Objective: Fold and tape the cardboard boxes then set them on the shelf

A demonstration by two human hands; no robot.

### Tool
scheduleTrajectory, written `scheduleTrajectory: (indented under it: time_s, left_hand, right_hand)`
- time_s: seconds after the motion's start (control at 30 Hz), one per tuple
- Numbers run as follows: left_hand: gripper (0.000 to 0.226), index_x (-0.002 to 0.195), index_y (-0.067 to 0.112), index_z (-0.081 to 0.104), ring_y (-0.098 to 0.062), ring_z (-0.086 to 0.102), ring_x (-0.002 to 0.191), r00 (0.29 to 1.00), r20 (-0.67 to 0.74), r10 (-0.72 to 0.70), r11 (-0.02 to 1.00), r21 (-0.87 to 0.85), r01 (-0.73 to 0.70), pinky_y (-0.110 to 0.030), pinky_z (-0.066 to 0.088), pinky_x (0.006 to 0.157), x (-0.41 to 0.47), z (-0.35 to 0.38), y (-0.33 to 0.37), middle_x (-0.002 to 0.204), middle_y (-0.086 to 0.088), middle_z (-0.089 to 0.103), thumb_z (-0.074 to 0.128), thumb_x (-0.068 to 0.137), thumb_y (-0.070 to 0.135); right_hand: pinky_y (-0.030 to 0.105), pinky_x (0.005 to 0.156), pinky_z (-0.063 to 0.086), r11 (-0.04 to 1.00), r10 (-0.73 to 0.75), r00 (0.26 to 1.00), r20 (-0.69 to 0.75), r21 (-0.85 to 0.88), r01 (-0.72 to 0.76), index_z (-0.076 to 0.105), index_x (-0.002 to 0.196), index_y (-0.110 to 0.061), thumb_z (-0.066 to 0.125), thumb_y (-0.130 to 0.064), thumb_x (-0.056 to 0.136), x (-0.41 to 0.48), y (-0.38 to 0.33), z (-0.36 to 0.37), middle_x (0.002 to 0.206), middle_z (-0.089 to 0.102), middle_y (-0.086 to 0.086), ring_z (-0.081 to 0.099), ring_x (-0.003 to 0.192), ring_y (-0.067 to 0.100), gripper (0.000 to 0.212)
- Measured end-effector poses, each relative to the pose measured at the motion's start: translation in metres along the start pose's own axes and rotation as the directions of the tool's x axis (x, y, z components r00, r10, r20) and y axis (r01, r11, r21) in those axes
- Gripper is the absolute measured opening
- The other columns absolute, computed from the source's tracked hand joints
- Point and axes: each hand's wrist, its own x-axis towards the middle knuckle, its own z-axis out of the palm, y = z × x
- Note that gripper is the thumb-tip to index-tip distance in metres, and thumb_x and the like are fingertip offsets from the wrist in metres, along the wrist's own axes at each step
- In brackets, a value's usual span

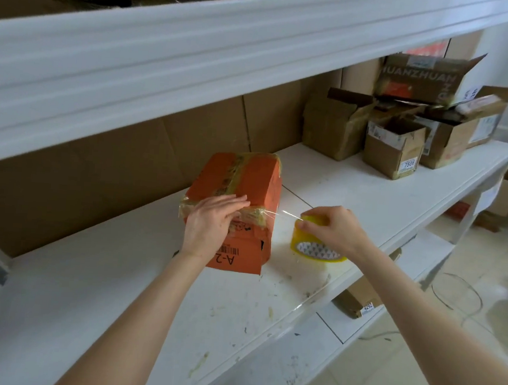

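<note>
The orange box [239, 209] sits on the white shelf [116, 303], back from its front lip, with bare, scuffed board in front of it and to its left. The left hand [211, 219] lies flat, fingers straight, pressing the glossy taped seam at the box's near top edge. The right hand [332, 227] curls round the yellow tape roll [312, 247] just right of the box, a clear strip [284, 214] stretched between them. Crumpled brown cartons [393, 148] crowd the far right. Readable: "A-2" on the box, "7506" on a carton label
</note>
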Motion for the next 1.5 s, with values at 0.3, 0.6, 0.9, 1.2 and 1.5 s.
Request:
scheduleTrajectory:
  time_s: [0.3, 0.6, 0.9, 1.2, 1.5]
  left_hand:
    - [0.046, 0.136, 0.023, 0.052, -0.013, 0.038, 0.136, 0.985, 0.11, -0.13, 0.989, 0.079, 0.121, -0.034, 0.027, 0.114, -0.012, -0.02, -0.006, 0.142, 0.004, 0.048, 0.059, 0.092, 0.012]
    - [0.044, 0.125, 0.012, 0.049, -0.03, 0.054, 0.11, 0.582, 0.237, -0.778, 0.61, 0.505, 0.61, -0.041, 0.049, 0.08, -0.105, -0.04, -0.051, 0.123, -0.01, 0.049, 0.047, 0.095, 0.044]
    - [0.018, 0.106, 0.011, 0.058, -0.034, 0.059, 0.095, 0.539, 0.154, -0.828, 0.548, 0.423, 0.722, -0.04, 0.05, 0.078, -0.119, -0.042, -0.031, 0.104, -0.012, 0.061, 0.047, 0.096, 0.022]
    - [0.038, 0.131, 0.023, 0.056, -0.018, 0.063, 0.08, 0.94, 0.06, -0.336, 0.941, 0.069, 0.332, -0.033, 0.051, 0.063, -0.085, -0.061, 0.093, 0.101, 0.004, 0.067, 0.05, 0.096, 0.012]
    - [0.055, 0.146, 0.034, 0.035, -0.019, 0.06, 0.083, 0.92, 0.181, -0.347, 0.89, 0.374, 0.262, -0.029, 0.043, 0.062, -0.038, -0.015, 0.105, 0.099, 0.004, 0.06, 0.044, 0.096, 0.011]
  right_hand:
    - [0.035, 0.081, 0.051, 0.995, -0.015, 0.997, -0.074, 0.097, 0.022, 0.068, 0.106, -0.044, 0.058, -0.043, 0.09, 0.005, -0.005, 0.026, 0.1, 0.06, -0.011, 0.054, 0.098, 0.017, 0.018]
    - [0.029, 0.073, 0.049, 0.989, -0.018, 0.995, -0.095, 0.147, 0.032, 0.067, 0.095, -0.045, 0.06, -0.041, 0.087, 0.007, -0.009, 0.037, 0.092, 0.058, -0.017, 0.054, 0.086, 0.013, 0.011]
    - [0.024, 0.063, 0.047, 0.978, 0.027, 0.991, -0.129, 0.207, 0.001, 0.066, 0.085, -0.046, 0.059, -0.037, 0.087, 0.0, -0.01, 0.037, 0.086, 0.058, -0.02, 0.055, 0.078, 0.007, 0.011]
    - [0.029, 0.061, 0.053, 0.99, 0.087, 0.981, -0.171, 0.121, -0.067, 0.067, 0.079, -0.045, 0.059, -0.045, 0.087, -0.007, -0.015, 0.027, 0.082, 0.06, -0.018, 0.059, 0.076, 0.011, 0.011]
    - [0.022, 0.05, 0.041, 0.996, 0.081, 0.969, -0.233, -0.018, -0.088, 0.073, 0.09, -0.039, 0.056, -0.043, 0.09, -0.012, -0.026, 0.023, 0.079, 0.061, -0.013, 0.057, 0.07, 0.014, 0.017]
